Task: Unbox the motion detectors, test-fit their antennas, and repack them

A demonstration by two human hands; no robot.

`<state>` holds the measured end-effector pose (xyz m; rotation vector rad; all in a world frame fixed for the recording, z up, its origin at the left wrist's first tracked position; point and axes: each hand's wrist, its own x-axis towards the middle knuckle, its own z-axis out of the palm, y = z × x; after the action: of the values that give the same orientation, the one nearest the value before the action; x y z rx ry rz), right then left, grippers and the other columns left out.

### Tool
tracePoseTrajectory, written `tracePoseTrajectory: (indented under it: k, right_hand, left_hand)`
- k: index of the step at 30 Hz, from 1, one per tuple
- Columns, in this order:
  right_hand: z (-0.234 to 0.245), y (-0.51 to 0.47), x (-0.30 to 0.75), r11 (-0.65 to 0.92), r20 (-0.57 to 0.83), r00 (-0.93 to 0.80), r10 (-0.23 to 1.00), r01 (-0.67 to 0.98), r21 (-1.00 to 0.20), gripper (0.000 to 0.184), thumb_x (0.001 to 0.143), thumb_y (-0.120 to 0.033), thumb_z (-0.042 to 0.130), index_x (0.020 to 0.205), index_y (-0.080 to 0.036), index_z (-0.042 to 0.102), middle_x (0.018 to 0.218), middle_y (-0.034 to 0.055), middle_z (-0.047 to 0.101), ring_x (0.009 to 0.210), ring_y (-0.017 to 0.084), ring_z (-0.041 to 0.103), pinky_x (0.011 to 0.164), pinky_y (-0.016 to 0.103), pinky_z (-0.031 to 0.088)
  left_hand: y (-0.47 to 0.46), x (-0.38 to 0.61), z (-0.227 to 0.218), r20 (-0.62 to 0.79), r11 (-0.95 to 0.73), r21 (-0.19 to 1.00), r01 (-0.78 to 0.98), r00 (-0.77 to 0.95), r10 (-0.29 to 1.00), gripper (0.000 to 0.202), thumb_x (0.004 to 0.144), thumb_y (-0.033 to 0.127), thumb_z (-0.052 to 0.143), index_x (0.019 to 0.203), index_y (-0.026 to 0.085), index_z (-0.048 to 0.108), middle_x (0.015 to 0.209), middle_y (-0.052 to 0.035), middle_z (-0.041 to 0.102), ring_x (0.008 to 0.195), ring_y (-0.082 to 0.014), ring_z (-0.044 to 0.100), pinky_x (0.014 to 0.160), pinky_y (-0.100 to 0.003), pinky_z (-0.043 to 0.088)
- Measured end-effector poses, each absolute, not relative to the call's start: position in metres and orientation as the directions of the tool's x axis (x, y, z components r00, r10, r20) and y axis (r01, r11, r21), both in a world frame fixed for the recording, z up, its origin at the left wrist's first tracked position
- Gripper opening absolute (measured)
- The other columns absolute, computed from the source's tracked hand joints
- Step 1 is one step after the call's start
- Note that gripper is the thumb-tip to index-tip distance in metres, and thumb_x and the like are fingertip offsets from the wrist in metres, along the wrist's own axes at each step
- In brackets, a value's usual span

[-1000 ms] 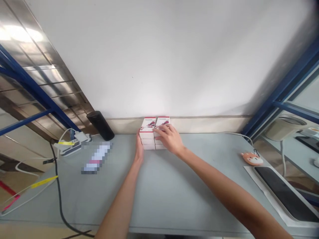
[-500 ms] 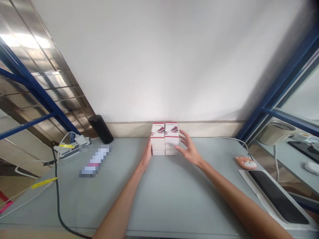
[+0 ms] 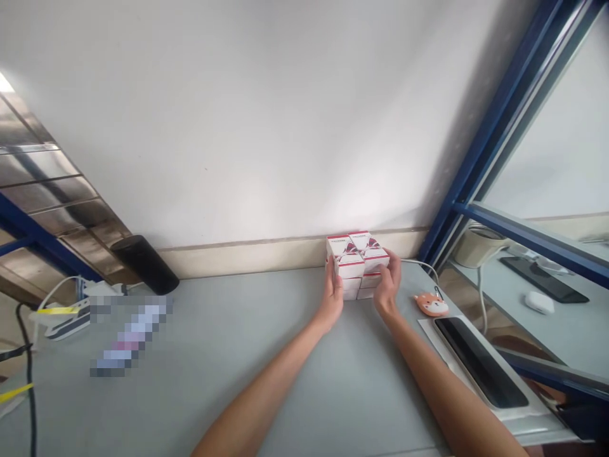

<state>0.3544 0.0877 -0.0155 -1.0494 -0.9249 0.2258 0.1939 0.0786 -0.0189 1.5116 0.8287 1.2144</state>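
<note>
A stack of white boxes with red edges and a dark-red print on top (image 3: 358,260) stands at the back of the table against the wall. The top layer looks turned at an angle to the layer below. My left hand (image 3: 333,295) presses against the stack's left side, and my right hand (image 3: 387,285) clasps its right side. Part of the lower boxes is hidden behind my fingers.
The grey table (image 3: 266,368) holds a black cylinder (image 3: 145,264), a power strip (image 3: 66,324) and a pixelated object (image 3: 129,336) to the left. An orange fox-shaped item (image 3: 431,304) and a dark tablet (image 3: 480,362) lie to the right. A blue metal frame (image 3: 495,152) rises beyond.
My right hand has closed from spread fingers beside the stack onto its right side. Both hands now hold the stack, its top layer looks turned, and the view has swung right.
</note>
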Motion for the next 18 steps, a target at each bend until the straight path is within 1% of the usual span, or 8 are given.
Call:
tracePoseTrajectory:
  k: [2, 3, 5, 8, 12, 18]
  right_hand:
    - [-0.015, 0.091, 0.357, 0.514, 0.527, 0.663, 0.531, 0.241, -0.823, 0.044, 0.088, -0.027, 0.046, 0.128, -0.019, 0.06, 0.124, 0.0095, 0.067, 0.116, 0.026, 0.063, 0.106, 0.045, 0.048]
    - [-0.015, 0.091, 0.359, 0.511, 0.518, 0.682, 0.517, 0.24, -0.825, 0.043, 0.088, -0.027, 0.046, 0.127, -0.019, 0.061, 0.124, 0.0091, 0.067, 0.116, 0.026, 0.063, 0.107, 0.045, 0.047]
    - [-0.013, 0.091, 0.363, 0.501, 0.504, 0.708, 0.495, 0.241, -0.831, 0.041, 0.088, -0.027, 0.045, 0.125, -0.02, 0.062, 0.122, 0.0083, 0.067, 0.117, 0.025, 0.062, 0.108, 0.044, 0.046]
    - [-0.013, 0.091, 0.368, 0.483, 0.495, 0.719, 0.488, 0.25, -0.839, 0.04, 0.089, -0.028, 0.046, 0.125, -0.021, 0.062, 0.122, 0.0081, 0.067, 0.117, 0.026, 0.061, 0.109, 0.044, 0.045]
    - [-0.014, 0.092, 0.371, 0.47, 0.496, 0.708, 0.502, 0.259, -0.844, 0.043, 0.09, -0.03, 0.043, 0.129, -0.022, 0.061, 0.127, 0.0089, 0.066, 0.123, 0.028, 0.059, 0.112, 0.047, 0.043]
    - [-0.01, 0.096, 0.375, 0.493, 0.519, 0.627, 0.581, 0.237, -0.837, 0.052, 0.09, -0.029, 0.038, 0.133, -0.021, 0.064, 0.134, 0.0088, 0.069, 0.129, 0.029, 0.06, 0.116, 0.049, 0.042]
  left_hand:
    - [0.08, 0.207, -0.024, 0.274, -0.269, 0.962, -0.057, 0.257, 0.927, 0.073, 0.104, 0.071, 0.03, 0.169, 0.045, 0.009, 0.18, 0.0085, 0.001, 0.167, -0.0208, -0.002, 0.136, -0.044, 0.004]
    - [0.081, 0.213, -0.025, 0.269, -0.265, 0.963, -0.053, 0.256, 0.928, 0.072, 0.104, 0.071, 0.03, 0.168, 0.046, 0.008, 0.18, 0.0092, 0.0, 0.167, -0.0207, -0.002, 0.136, -0.044, 0.004]
    - [0.085, 0.22, -0.028, 0.268, -0.265, 0.963, -0.048, 0.254, 0.929, 0.072, 0.104, 0.071, 0.029, 0.168, 0.047, 0.008, 0.18, 0.0088, 0.003, 0.167, -0.0204, 0.0, 0.136, -0.043, 0.007]
    - [0.093, 0.226, -0.028, 0.291, -0.288, 0.956, -0.048, 0.247, 0.924, 0.075, 0.103, 0.072, 0.029, 0.169, 0.044, 0.009, 0.18, 0.0054, 0.009, 0.167, -0.0202, 0.005, 0.136, -0.041, 0.009]
    - [0.099, 0.224, -0.028, 0.33, -0.329, 0.943, -0.048, 0.249, 0.911, 0.079, 0.102, 0.074, 0.033, 0.17, 0.038, 0.013, 0.18, 0.0007, 0.013, 0.167, -0.0214, 0.008, 0.136, -0.041, 0.008]
    - [0.089, 0.223, -0.024, 0.317, -0.316, 0.948, -0.045, 0.247, 0.916, 0.079, 0.104, 0.071, 0.035, 0.17, 0.036, 0.011, 0.181, 0.0003, 0.007, 0.167, -0.0213, 0.003, 0.136, -0.042, 0.006]
